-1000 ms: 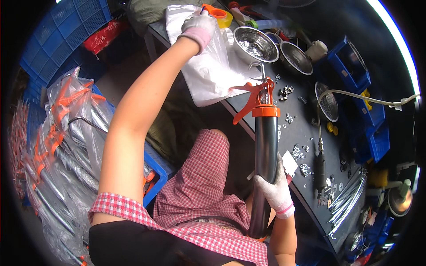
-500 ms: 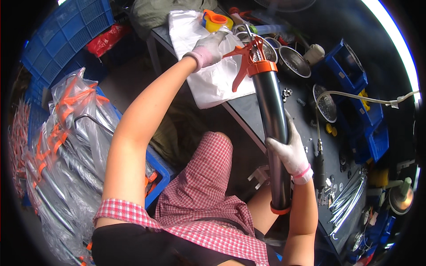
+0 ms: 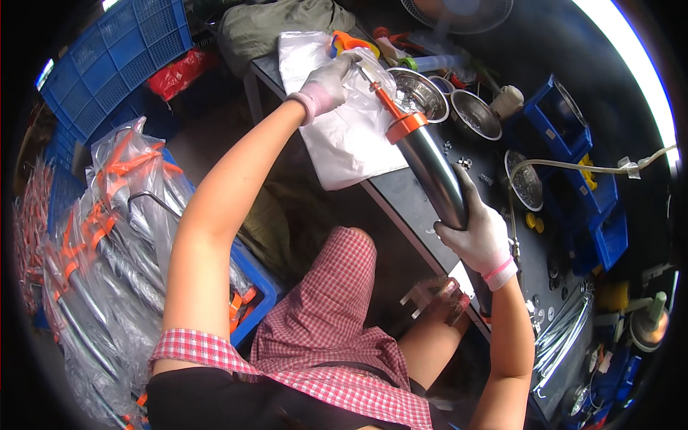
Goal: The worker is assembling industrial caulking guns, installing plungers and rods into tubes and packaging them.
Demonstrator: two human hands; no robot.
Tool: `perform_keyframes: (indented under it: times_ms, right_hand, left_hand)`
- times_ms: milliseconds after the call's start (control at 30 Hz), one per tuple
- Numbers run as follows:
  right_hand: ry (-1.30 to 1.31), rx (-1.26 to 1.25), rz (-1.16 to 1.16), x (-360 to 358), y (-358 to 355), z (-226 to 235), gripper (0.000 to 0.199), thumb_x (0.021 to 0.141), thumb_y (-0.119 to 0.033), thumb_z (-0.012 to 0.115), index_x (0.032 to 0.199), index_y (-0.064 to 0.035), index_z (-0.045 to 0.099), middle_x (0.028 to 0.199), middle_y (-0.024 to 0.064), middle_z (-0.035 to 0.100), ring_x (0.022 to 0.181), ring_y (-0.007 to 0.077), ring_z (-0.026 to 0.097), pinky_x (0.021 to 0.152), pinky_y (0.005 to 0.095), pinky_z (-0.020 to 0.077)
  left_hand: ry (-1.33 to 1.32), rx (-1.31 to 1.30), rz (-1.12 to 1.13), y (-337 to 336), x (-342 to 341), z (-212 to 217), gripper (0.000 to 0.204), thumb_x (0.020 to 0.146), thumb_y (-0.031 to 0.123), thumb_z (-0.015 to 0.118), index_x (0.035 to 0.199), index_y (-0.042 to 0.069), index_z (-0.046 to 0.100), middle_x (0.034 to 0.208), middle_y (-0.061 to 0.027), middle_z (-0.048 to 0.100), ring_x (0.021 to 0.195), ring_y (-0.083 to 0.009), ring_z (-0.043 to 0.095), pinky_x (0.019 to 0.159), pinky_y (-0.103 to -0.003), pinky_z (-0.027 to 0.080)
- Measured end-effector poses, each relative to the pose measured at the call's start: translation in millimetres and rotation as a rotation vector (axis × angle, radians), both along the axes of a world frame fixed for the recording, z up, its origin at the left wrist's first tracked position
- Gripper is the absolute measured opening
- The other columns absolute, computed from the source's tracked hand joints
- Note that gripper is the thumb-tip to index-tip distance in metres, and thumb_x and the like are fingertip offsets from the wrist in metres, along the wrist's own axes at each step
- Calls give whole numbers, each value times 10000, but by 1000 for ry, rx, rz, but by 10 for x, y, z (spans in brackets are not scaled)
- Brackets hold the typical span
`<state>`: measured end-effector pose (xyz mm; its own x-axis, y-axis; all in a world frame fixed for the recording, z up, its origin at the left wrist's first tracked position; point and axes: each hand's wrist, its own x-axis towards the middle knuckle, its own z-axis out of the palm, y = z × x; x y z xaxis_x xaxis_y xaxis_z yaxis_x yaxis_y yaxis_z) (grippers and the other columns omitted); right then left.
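My right hand (image 3: 479, 233), in a white glove, is wrapped round the dark barrel of a caulking gun (image 3: 430, 172). The gun slants up and to the left, its orange end collar and handle side toward the plastic bags, and its lower end passes behind my right forearm. My left hand (image 3: 324, 89), also gloved, is closed with its fingertips at the upper edge of a clear plastic bag (image 3: 365, 136) on the stack. The gun's orange handle end lies beside that bag, just right of my left hand.
Metal bowls (image 3: 475, 115) and blue bins (image 3: 555, 122) line the table's far side. Metal rods (image 3: 562, 333) lie at the right. A blue crate (image 3: 259, 304) of bagged caulking guns (image 3: 118, 236) stands at my left. A white cable (image 3: 573, 168) crosses above the bins.
The caulking gun has turned so its handle is seen edge-on, and it leans further left at the top. My right hand has moved slightly right; my left hand has shifted slightly down and left.
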<state>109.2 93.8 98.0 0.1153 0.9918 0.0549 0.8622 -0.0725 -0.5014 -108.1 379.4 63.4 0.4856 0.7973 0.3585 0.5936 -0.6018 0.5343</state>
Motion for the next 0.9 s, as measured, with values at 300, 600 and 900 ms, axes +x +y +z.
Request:
perform_keyframes:
  times_ms: [300,600,900]
  right_hand:
    - [-312,-128,7,-252,642,-46,830,693,-306,649,1440,-130,334,1063,233,633,948,361,648,842,431,508]
    - [35,176,-51,-775,1015,-607,489,746,-365,665,1052,12,615,979,218,665,952,368,645,827,408,505]
    - [225,828,148,-1535,-637,-293,560,704,-249,786,1185,-42,586,983,209,607,785,366,644,673,408,530]
  left_hand:
    - [358,120,-348,-455,265,211,745,694,-79,522,1414,73,404,1282,-193,552,1187,-333,535,1014,-358,423]
    - [492,262,-688,-1191,409,465,509,688,-9,582,1190,63,619,1072,-154,666,989,-331,639,898,-384,491]
    - [-1277,-295,-324,-2523,-517,240,690,860,274,692,1394,25,333,1319,-108,475,1151,-211,519,997,-336,429]
